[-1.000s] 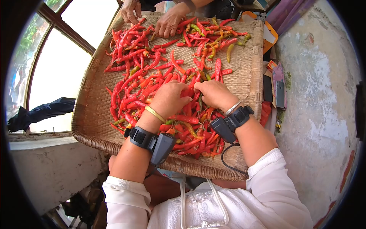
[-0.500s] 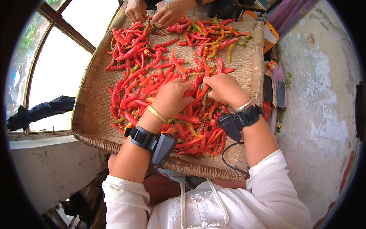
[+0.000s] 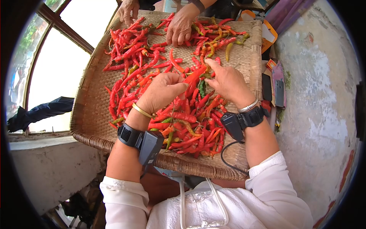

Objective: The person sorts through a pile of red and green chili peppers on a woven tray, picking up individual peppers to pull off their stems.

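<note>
Red chilli (image 3: 194,75) held just above the heap of chillies (image 3: 183,122), between the two hands, over the middle of the woven tray (image 3: 91,110). Right hand (image 3: 227,82), palm down and wrist cocked, pinches the chilli's upper end between thumb and forefinger. Left hand (image 3: 162,91) is curled knuckles-up, its thumb reaching toward the lower end; whether it grips cannot be told. Strapped devices (image 3: 146,141) sit on both wrists. At the far rim, a co-worker's hand (image 3: 179,27) rests on the chillies.
</note>
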Tool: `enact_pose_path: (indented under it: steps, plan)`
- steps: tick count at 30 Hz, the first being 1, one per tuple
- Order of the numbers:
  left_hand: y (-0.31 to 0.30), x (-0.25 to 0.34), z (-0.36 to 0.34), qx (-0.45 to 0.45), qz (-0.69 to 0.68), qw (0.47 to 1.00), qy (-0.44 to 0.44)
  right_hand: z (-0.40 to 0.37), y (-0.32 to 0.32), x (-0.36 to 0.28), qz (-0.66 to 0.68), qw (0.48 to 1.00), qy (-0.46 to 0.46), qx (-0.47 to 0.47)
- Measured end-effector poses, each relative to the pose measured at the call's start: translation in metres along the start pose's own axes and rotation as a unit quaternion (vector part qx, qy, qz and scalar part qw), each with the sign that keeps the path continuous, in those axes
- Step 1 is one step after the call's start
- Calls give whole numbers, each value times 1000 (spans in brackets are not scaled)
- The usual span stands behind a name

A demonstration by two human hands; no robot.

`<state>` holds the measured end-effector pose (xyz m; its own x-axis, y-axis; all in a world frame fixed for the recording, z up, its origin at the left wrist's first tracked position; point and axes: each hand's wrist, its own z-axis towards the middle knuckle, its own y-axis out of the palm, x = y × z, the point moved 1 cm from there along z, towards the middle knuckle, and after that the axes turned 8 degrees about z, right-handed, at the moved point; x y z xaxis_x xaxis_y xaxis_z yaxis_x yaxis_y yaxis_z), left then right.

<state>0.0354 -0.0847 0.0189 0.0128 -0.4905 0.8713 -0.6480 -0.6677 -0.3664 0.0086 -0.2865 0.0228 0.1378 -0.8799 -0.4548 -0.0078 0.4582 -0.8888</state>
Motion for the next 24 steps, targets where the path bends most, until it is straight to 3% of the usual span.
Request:
enact_pose_path:
  steps: [3,6,7,9,10,12,13,15,17,19,20,22,24]
  plan:
    - [-12,4,-5,35,-62,997,-26,-1,3,4,-13,998,-4,-68]
    - [-29,4,-5,151,-185,971,33,-4,14,6,-26,989,-44,-139]
    - [-32,1,-4,196,-264,942,62,-5,17,6,-25,989,-43,-139]
    - [-28,-1,6,362,-296,881,70,-5,24,3,34,984,-62,-164]
    - [-27,-3,5,362,-296,881,70,-5,27,2,34,984,-62,-164]
    - [-24,-7,3,349,-87,933,17,-5,34,-5,142,963,-154,-171]
    - [-23,-12,3,350,-88,933,16,-6,36,-8,142,963,-154,-172]
    - [-17,-20,5,166,12,986,12,-8,40,-18,165,964,-178,-108]
    - [-11,-17,3,144,52,988,-8,-13,44,-27,134,970,-165,-116]
    - [-6,-15,3,147,243,954,100,-14,48,-30,104,975,-151,-122]
    - [-4,-14,3,94,216,971,47,-13,54,-28,79,973,-162,-142]
    - [0,-16,2,92,210,971,67,-13,54,-26,54,971,-170,-161]
    - [4,-20,5,90,205,971,87,-10,45,-25,79,974,-175,-117]
